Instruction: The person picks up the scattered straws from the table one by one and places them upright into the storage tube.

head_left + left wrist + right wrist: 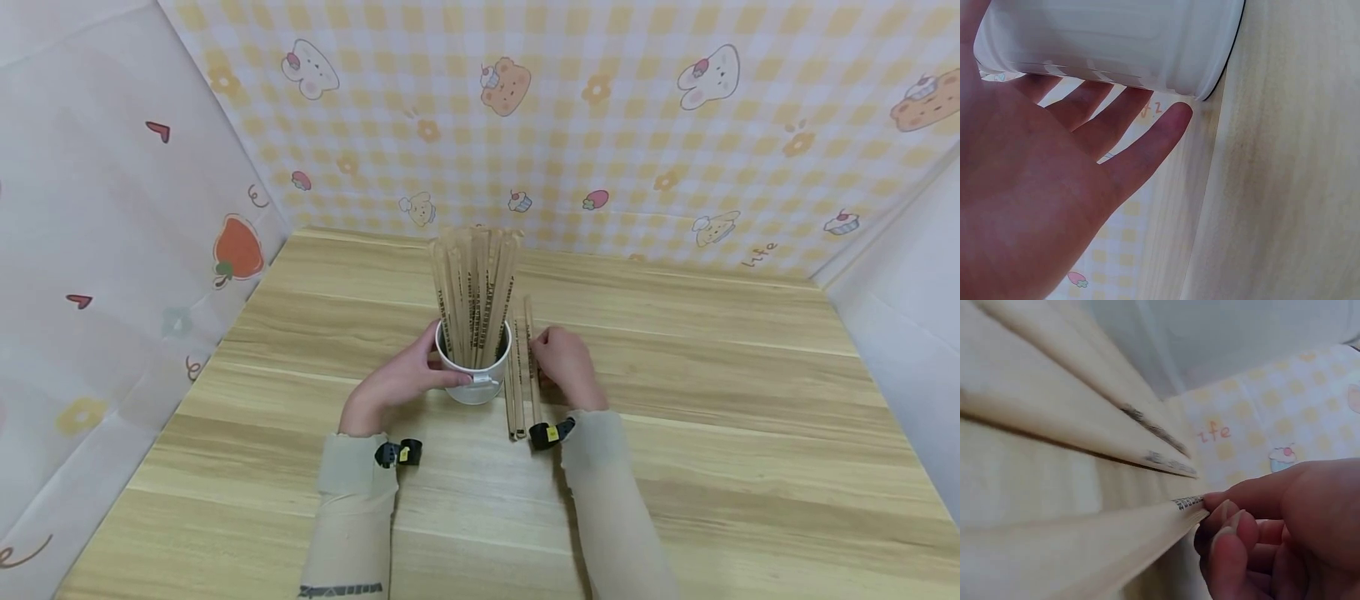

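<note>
A white cup (474, 390) stands upright on the table, packed with several wrapped disposable chopsticks (477, 287) that bear dark printed text. My left hand (397, 379) grips the cup from the left, thumb near the front rim and fingers along the far side. In the left wrist view those fingers lie spread against the cup wall (1104, 44). To the right of the cup, my right hand (566, 362) pinches one wrapped pair of chopsticks (1116, 540) between thumb and fingertips. Two other wrapped pairs (517, 392) lie side by side between it and the cup.
The wood-grain table (720, 433) runs back to a yellow checked cloth (630, 100) with cartoon prints. A white printed sheet (112, 208) hangs at the left, and a plain white one (900, 283) is on the right. Black wrist cameras (550, 434) sit on both sleeves.
</note>
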A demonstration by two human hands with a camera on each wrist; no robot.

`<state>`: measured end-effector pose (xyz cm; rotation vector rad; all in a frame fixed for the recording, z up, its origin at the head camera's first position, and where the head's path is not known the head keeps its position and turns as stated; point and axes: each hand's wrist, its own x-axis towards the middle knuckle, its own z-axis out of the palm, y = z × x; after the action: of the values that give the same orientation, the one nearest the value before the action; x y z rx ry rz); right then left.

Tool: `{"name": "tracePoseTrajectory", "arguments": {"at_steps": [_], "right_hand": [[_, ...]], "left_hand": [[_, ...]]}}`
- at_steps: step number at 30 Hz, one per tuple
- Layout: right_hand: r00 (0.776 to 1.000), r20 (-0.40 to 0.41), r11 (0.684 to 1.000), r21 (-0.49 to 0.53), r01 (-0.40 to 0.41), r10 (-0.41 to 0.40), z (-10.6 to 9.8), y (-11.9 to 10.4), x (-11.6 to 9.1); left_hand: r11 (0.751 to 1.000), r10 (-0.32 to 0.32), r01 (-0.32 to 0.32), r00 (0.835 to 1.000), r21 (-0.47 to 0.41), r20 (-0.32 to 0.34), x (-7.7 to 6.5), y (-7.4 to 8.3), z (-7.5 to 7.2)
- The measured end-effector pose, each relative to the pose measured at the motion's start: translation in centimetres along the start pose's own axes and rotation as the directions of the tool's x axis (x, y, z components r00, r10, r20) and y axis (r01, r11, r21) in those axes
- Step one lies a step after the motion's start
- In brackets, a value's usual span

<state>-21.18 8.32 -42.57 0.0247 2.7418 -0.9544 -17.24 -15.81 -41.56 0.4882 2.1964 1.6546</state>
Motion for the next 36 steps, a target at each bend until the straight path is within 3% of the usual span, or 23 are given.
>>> {"name": "tracePoseTrajectory", "arguments": {"at_steps": [6, 10, 15, 19, 22, 25, 27, 31, 33, 36], "right_hand": [[0.99, -0.123, 0.993, 0.082, 0.079, -0.068, -2.6, -0.5, -1.0], [0.962, -0.239, 0.979, 0.119, 0.166, -0.134, -4.6, -1.1, -2.0], [0.891, -0.422, 0.935, 0.216, 0.281, -0.17, -6.4, -1.9, -3.1], [0.794, -0.575, 0.874, 0.262, 0.409, -0.199, -7.3, -2.6, -4.1], [0.722, -0.658, 0.807, 0.298, 0.509, -0.213, -7.9, -3.1, -4.9], [0.675, -0.707, 0.734, 0.343, 0.587, -0.21, -8.4, -3.5, -5.7], [0.654, -0.726, 0.685, 0.367, 0.629, -0.212, -8.7, -3.9, -6.3], [0.626, -0.742, 0.622, 0.378, 0.686, -0.239, -9.1, -5.0, -7.4], [0.611, -0.744, 0.61, 0.359, 0.707, -0.271, -9.1, -5.6, -7.9], [0.613, -0.728, 0.619, 0.336, 0.71, -0.307, -9.0, -6.1, -8.1]], "left_hand": [[1.0, -0.005, 0.005, 1.0, -0.012, 0.006, -0.1, 0.3, 0.1], [0.999, -0.01, 0.01, 1.0, -0.033, 0.015, -0.5, 1.5, 0.2], [0.999, -0.031, 0.031, 0.999, -0.027, 0.019, -0.9, 2.6, 0.3], [0.999, -0.035, 0.036, 0.999, -0.036, 0.022, -0.9, 2.7, 0.3], [0.999, -0.024, 0.025, 0.999, -0.047, 0.024, -0.7, 2.2, 0.2], [0.999, -0.009, 0.01, 1.0, -0.038, 0.022, -0.3, 1.2, 0.1], [1.0, -0.009, 0.01, 1.0, -0.024, 0.018, -0.2, 0.7, 0.1], [1.0, -0.01, 0.01, 1.0, -0.01, 0.019, -0.1, 0.5, -0.1], [1.0, -0.009, 0.009, 1.0, -0.008, 0.022, -0.4, 1.2, 0.0], [1.0, -0.012, 0.012, 1.0, 0.0, 0.025, -0.8, 2.5, 0.1]]}}
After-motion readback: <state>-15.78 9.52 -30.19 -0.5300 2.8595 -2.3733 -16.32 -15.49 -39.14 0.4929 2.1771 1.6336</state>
